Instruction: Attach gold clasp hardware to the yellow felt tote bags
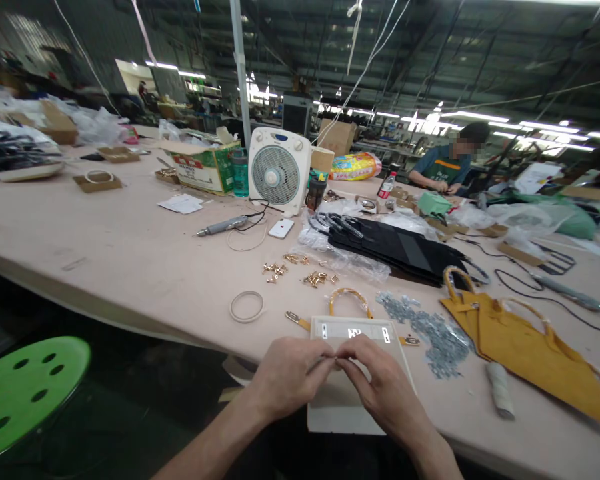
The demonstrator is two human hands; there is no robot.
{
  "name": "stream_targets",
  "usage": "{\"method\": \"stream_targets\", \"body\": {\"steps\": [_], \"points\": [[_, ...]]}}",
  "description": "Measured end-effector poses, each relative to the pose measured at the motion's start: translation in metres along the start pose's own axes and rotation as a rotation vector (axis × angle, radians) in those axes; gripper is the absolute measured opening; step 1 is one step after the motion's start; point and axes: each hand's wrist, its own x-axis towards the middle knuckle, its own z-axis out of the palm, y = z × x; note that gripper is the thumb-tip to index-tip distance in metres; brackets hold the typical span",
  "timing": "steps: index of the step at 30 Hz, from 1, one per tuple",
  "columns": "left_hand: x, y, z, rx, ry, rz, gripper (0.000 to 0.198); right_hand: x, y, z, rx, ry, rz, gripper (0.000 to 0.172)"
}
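My left hand (291, 371) and my right hand (380, 380) meet over a pale flat panel (345, 413) at the table's front edge. Thumbs and forefingers of both are pinched together; whatever lies between them is too small to name. On the panel's far part, a grey plate with small metal pieces (386, 335) shows. Beyond it curves a yellow handle (350, 292), with a strap end with a metal buckle (298, 319) out to the left. Grey metal bits (437, 337) are heaped at the right, and gold-coloured hardware (320, 278) lies in small piles ahead.
A yellow handbag (520, 340) and a thread roll (500, 390) lie right. Black bags (395, 247), a fan (279, 170), a phone (281, 228), an electric screwdriver (223, 225) and a tape roll (247, 306) are farther off. A co-worker (443, 167) sits across; a green stool (30, 393) stands left.
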Motion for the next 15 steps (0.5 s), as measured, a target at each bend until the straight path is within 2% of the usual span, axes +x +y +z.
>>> {"method": "stream_targets", "body": {"steps": [5,9,11,13,15], "points": [[0.000,0.002,0.005,-0.331,0.068,-0.140,0.017,0.006,-0.007,0.006,-0.015,0.035,-0.018,0.013],[0.003,-0.007,0.017,-0.660,0.095,-0.288,0.022,0.001,-0.009,0.015,-0.112,0.136,-0.126,0.016],[0.005,-0.016,0.020,-0.712,0.133,-0.351,0.025,-0.009,-0.010,0.017,-0.151,0.133,-0.186,0.018],[0.006,-0.025,0.020,-0.689,0.153,-0.386,0.028,-0.022,-0.008,0.013,-0.125,0.074,-0.218,0.019],[0.007,-0.031,0.019,-0.643,0.109,-0.375,0.029,-0.033,-0.001,0.000,-0.075,0.019,-0.183,0.018]]}}
